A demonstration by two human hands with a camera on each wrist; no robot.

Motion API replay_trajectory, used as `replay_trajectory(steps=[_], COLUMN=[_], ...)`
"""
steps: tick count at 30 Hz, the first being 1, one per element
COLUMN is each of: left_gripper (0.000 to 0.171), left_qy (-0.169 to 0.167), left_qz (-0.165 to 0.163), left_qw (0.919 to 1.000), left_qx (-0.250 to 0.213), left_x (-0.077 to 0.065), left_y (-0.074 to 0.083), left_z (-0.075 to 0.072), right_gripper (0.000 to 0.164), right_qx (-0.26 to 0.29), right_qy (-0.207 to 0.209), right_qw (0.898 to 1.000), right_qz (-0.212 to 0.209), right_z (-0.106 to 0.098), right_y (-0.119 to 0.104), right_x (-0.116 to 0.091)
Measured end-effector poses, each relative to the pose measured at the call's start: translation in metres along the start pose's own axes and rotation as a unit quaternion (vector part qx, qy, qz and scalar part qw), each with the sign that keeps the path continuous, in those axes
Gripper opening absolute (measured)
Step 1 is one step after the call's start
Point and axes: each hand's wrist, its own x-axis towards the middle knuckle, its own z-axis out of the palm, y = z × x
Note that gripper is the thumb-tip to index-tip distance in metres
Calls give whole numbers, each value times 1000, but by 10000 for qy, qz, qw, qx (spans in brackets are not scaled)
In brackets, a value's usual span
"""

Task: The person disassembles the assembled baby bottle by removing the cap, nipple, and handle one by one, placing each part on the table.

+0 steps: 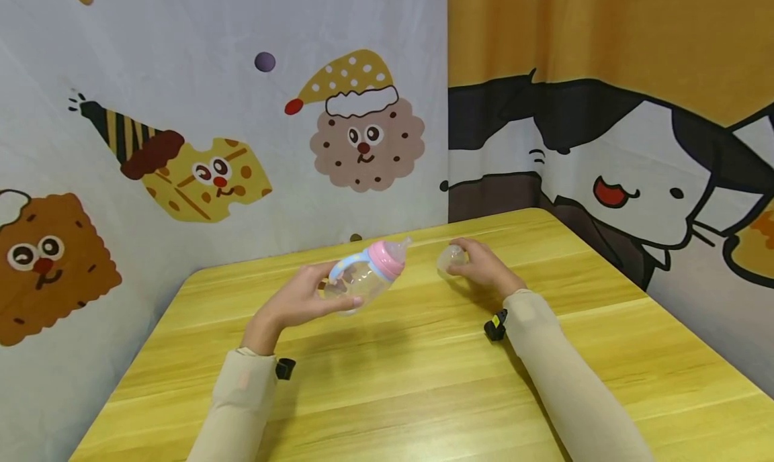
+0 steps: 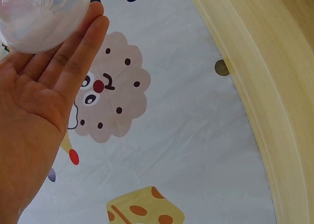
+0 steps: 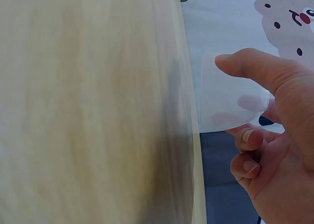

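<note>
My left hand (image 1: 305, 293) grips a clear baby bottle (image 1: 369, 286) above the table, its thumb along the near side and its fingers behind. The bottle tilts, its nipple pointing up and to the right. It has a pink collar and a pale blue handle. In the left wrist view only the rounded bottom of the bottle (image 2: 41, 25) shows, against the fingers (image 2: 81, 55). To the right, my right hand (image 1: 484, 266) pinches a translucent dome-shaped cap (image 1: 449, 259) between thumb and fingers. The right wrist view shows the cap (image 3: 225, 99) held near the table's far edge.
A wood-grain table (image 1: 387, 395) stretches under both arms. Behind it hang a white curtain (image 1: 242, 19) with cartoon biscuits and cheese, and an orange curtain (image 1: 598, 32) with a cartoon cat. A small black device (image 1: 496, 325) sits at the right wrist.
</note>
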Motion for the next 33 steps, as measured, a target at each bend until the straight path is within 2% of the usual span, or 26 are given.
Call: replay_trajectory(steps=[10, 17, 33], left_gripper=[53, 51, 51], left_qy=[7, -1, -34], left_qz=[-43, -47, -17], left_qw=[10000, 10000, 10000], left_qx=[-28, -47, 76], left_x=[2, 0, 1], left_y=[1, 3, -2], left_z=[2, 2, 7], right_gripper=[68, 68, 70], right_qx=[-41, -86, -243], right_qy=[-34, 100, 28], right_qw=[9999, 9994, 9994], right_qz=[137, 310, 254], right_z=[-4, -1, 2], right_y=[4, 4, 2], right_x=[-2, -1, -3])
